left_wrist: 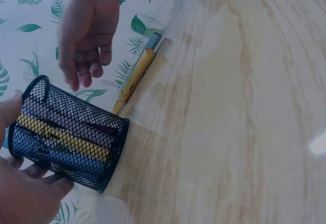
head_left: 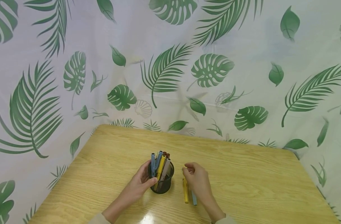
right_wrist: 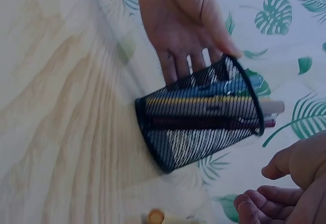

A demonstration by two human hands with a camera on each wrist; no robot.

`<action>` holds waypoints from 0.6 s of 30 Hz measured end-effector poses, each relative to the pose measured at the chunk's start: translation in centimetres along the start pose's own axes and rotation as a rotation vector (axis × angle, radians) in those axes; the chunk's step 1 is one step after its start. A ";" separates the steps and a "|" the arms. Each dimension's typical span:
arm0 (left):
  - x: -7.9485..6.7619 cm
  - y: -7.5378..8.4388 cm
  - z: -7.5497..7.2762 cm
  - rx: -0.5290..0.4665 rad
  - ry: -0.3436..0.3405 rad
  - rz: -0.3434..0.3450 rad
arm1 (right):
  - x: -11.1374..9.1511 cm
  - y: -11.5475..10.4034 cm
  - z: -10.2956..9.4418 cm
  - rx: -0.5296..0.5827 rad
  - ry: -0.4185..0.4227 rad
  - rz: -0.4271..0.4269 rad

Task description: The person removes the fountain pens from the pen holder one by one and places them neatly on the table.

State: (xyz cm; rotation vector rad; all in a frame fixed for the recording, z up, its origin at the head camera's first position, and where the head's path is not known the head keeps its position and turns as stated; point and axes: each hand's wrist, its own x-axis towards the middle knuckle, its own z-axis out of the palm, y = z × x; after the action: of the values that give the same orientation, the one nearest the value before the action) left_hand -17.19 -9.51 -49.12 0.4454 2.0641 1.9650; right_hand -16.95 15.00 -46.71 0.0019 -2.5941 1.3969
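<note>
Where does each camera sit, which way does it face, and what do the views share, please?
Head: worn on the head, facing forward and down over the table toward the leaf-print sheet; the left hand, right hand and sleeves show.
Left wrist: worn there, facing the mesh cup; the left hand grips it at lower left, the right hand hangs in at the top.
Right wrist: worn there, facing the same cup; the right hand is at lower right, the left at the top.
Shared: both wrist views show the cup lying sideways in the picture and both hands.
</note>
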 end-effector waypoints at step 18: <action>0.1 -0.2 0.0 -0.023 -0.007 0.015 | -0.7 -3.8 1.9 0.115 0.043 -0.066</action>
State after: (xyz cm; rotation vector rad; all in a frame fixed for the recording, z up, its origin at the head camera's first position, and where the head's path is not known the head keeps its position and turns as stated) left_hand -17.30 -9.51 -49.36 0.4640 2.0374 1.9907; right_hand -16.21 11.27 -44.73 0.0720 -2.4523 1.5032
